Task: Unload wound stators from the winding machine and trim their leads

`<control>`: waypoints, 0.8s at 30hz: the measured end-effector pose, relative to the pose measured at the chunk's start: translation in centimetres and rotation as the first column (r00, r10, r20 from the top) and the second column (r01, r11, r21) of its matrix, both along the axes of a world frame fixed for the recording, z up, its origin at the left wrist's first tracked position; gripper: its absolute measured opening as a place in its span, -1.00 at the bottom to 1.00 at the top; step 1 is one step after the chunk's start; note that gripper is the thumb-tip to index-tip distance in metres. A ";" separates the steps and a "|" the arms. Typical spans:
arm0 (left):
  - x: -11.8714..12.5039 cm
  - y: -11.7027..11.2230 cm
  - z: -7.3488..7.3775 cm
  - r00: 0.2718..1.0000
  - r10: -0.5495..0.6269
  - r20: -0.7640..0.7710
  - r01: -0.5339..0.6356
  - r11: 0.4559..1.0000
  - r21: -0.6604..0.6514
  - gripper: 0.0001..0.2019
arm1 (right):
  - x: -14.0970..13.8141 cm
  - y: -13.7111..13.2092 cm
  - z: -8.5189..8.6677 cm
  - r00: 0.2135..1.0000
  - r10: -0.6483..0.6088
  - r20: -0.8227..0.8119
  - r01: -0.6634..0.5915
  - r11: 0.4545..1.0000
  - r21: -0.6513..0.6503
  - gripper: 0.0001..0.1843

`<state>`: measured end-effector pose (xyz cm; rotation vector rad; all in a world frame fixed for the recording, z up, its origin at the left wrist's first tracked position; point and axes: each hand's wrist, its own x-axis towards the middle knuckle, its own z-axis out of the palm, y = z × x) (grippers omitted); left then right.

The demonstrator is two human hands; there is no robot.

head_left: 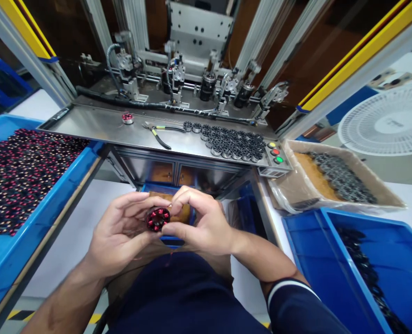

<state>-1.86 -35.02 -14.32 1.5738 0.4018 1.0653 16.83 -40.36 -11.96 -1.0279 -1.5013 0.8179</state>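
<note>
A round motor stator (157, 219) with red copper windings and a black rim is held in front of my lap. My left hand (117, 232) wraps it from the left, thumb below and fingers over the top. From the right, my right hand (202, 222) has its thumb against the stator's edge and its index finger bent near the upper rim. Whether a wire end is pinched in the right fingers is too small to tell. Another red-wound stator (127, 118) sits on the metal ledge, left of the cutting pliers (157, 134) with black and yellow handles.
Several unwound stator cores (232, 141) cover the ledge's right part, beside a button panel (276, 153). A winding machine (206, 83) stands behind. Wound stators fill the left blue bin (84, 162). At right are a lined carton (292, 197), a blue crate (303, 241) and a white fan (390, 120).
</note>
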 end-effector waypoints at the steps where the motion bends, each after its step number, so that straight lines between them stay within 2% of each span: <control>1: -0.1 0.0 0.0 1.000 0.000 0.002 0.000 1.000 -0.003 -0.44 | -0.1 0.0 -0.1 1.000 0.006 -0.019 -0.006 1.000 -0.011 -0.72; 7: -0.4 0.1 0.2 0.998 -0.046 0.037 0.049 0.996 -0.072 -0.55 | -0.7 -0.4 -0.7 0.984 -0.029 -0.175 0.014 0.996 -0.082 -0.77; 11: -0.3 0.3 0.4 0.995 -0.074 0.073 0.081 0.993 -0.088 -0.55 | -0.9 -0.7 -1.1 0.971 -0.010 -0.238 -0.008 0.997 -0.074 -0.79; 16: -0.4 0.5 0.0 0.997 -0.044 0.062 0.047 0.998 -0.044 -0.53 | -0.8 -0.8 -1.3 0.976 -0.023 -0.218 0.007 0.997 -0.072 -0.79; 20: -0.4 0.3 -0.1 0.990 -0.060 0.124 0.072 0.993 -0.098 -0.46 | -0.7 -0.7 -1.3 0.976 -0.019 -0.216 0.008 0.999 -0.054 -0.81; 24: -0.3 0.1 0.2 0.985 -0.073 0.158 0.096 0.985 -0.145 -0.52 | -0.9 -0.6 -1.3 0.973 -0.025 -0.228 0.012 0.998 -0.057 -0.82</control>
